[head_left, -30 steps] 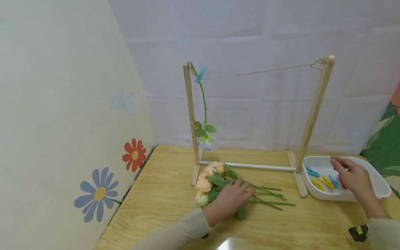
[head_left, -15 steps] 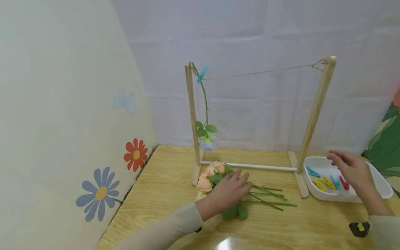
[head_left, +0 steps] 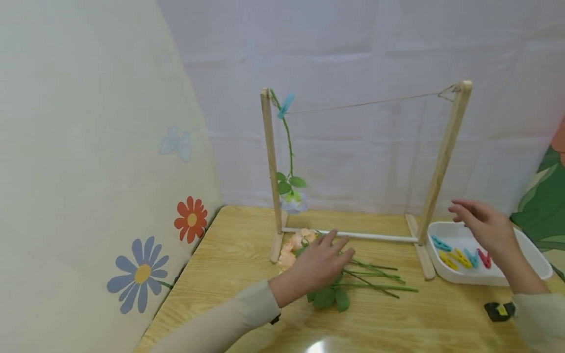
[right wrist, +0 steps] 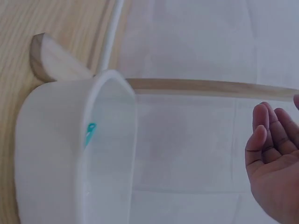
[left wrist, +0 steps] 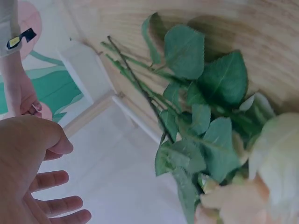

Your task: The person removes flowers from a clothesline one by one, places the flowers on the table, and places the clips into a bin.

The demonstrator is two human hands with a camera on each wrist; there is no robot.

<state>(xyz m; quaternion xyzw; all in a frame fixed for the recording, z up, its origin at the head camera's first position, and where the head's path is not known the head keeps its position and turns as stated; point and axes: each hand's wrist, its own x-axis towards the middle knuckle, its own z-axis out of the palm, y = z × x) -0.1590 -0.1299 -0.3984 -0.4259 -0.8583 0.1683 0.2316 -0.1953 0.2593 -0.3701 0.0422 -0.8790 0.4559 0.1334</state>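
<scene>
My left hand [head_left: 311, 267] hovers with spread fingers over a bunch of roses [head_left: 289, 252] lying on the table, stems pointing right. It covers part of the leaves in the head view. The left wrist view shows the palm empty beside green leaves [left wrist: 219, 144] and a cream rose [left wrist: 280, 163]. Over the white tray [head_left: 470, 278], my right hand [head_left: 490, 233] is raised with fingers loosely bent and nothing in them. Several clothespins [head_left: 461, 257] in teal, yellow and red lie inside the tray. One pale blue rose [head_left: 293, 203] hangs head down, clipped by a teal clothespin [head_left: 286, 106].
A wooden frame [head_left: 446, 157] stands behind the roses, with a string [head_left: 362, 104] tied between its posts and a white bar [head_left: 371, 237] low down. The tray sits against its right foot. A wall with painted flowers [head_left: 141, 273] borders the table at left.
My left hand has lifted and shifted left off the stems, baring more of the leaves. My right hand has risen and moved slightly left above the tray, uncovering the red clothespin.
</scene>
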